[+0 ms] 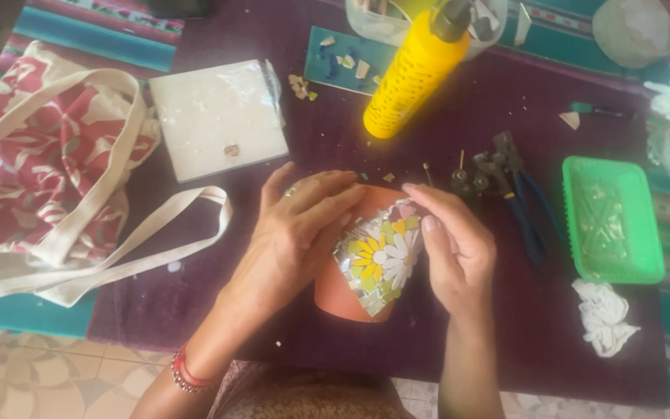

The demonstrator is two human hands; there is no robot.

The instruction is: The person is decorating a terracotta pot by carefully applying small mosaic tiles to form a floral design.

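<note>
Cradling a clay pot between both hands, close to the body and lying on its side on the purple cloth. Left hand wrapping over the pot's upper left side, fingers closed on it; right hand pressing along the right edge, thumb and fingertips bearing on the mosaic flowers of yellow, white and pink pieces. Hands apart from each other, with the pot clamped between them.

Risking, in my judgement, a loosened mosaic piece if the right fingers are pushing too hard, or a cut fingertip on a sharp edge; the pot rolling off the lap side if the grip is slackening.

Lying just beyond the right hand: blue-handled nippers. Further right, a green plastic tray and a crumpled white rag. Further back, a yellow squeeze bottle, a white square tile, and a teal tile scattered with chips. Sitting at the left, a red and cream cloth bag. Showing at the near edge, patterned floor tiles.
</note>
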